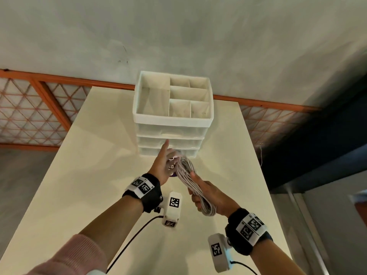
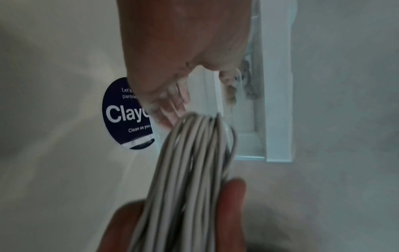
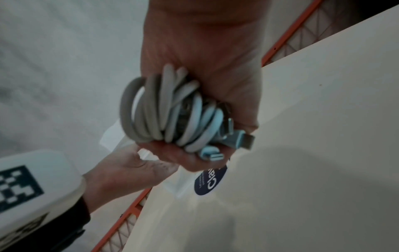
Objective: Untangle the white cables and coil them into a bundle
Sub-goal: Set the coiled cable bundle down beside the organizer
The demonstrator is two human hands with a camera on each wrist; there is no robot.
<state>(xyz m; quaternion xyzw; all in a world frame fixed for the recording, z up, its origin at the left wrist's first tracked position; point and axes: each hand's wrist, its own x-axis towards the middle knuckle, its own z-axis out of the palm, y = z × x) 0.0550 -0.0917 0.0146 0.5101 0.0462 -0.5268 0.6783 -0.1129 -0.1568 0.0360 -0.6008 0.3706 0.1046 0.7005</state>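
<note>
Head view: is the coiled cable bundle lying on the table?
No, the right hand holds the cable bundle up above the table.

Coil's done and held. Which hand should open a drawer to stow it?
Left. The left hand holds no cable; its forefinger points at the drawer unit, right by the drawer fronts. The right hand is wrapped round the coil, so it probably can't pull a drawer.
</note>
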